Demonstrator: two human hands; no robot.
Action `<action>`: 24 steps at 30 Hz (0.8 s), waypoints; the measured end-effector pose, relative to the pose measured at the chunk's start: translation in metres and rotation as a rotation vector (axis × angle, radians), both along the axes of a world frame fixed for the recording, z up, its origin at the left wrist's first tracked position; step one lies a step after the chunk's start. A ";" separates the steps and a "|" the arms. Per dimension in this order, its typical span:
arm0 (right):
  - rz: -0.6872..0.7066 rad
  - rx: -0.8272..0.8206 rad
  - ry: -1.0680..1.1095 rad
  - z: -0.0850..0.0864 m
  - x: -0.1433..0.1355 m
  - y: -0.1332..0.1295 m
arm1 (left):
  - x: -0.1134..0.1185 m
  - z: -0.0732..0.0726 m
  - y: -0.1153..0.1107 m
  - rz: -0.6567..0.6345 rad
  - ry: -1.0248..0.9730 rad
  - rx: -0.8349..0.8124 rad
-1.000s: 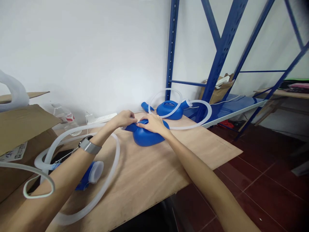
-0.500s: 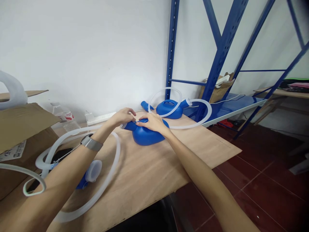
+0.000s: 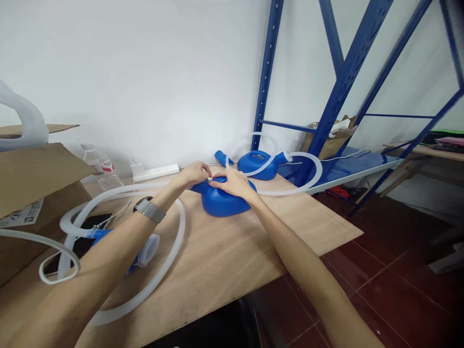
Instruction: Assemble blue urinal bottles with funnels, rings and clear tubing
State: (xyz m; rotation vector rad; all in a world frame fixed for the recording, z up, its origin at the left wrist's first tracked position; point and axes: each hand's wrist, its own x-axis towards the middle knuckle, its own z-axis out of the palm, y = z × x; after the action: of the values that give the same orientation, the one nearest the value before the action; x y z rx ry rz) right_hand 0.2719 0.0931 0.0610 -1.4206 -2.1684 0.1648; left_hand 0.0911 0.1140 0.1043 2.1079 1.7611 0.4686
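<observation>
A blue plastic urinal bottle [image 3: 226,205] lies on the wooden table, its neck pointing left. My right hand [image 3: 232,183] is wrapped over its top and holds it, covering most of the handle. My left hand [image 3: 195,174] is at the neck, its fingers bent and pinched together close to my right fingertips; whatever is between them is too small to make out. Behind, a second blue urinal bottle [image 3: 253,166] stands with a clear hose [image 3: 315,166] looped around it. A blue angled spout [image 3: 224,158] lies beside that bottle.
Under my left forearm lie a coiled translucent hose [image 3: 179,232] and a blue part with a whitish cap [image 3: 148,250]. A cardboard box [image 3: 43,179], a plastic bottle [image 3: 103,166] and a power strip [image 3: 157,172] are at left and back. A blue shelf frame [image 3: 335,92] rises at right.
The view has shifted slightly. My left hand has closed its fingers more tightly and come over the bottle's neck. My right hand keeps its hold on the bottle.
</observation>
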 end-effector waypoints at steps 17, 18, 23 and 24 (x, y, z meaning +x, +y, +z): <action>-0.106 0.063 -0.022 -0.005 -0.007 -0.004 | -0.011 0.006 -0.044 -0.197 0.022 0.471; -0.128 0.086 -0.029 -0.007 -0.009 -0.003 | -0.017 0.009 -0.058 -0.266 0.001 0.537; -0.263 0.151 -0.111 -0.012 -0.022 0.004 | -0.067 0.013 -0.140 -0.349 0.103 0.579; -0.280 0.141 -0.133 -0.012 -0.026 0.008 | -0.081 0.010 -0.155 -0.295 0.193 0.542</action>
State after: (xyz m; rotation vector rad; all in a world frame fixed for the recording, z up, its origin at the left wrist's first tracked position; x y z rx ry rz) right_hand 0.2462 0.1009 0.0491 -1.6721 -2.0114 -0.1855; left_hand 0.0106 -0.0407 0.1140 2.8171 1.4908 0.7426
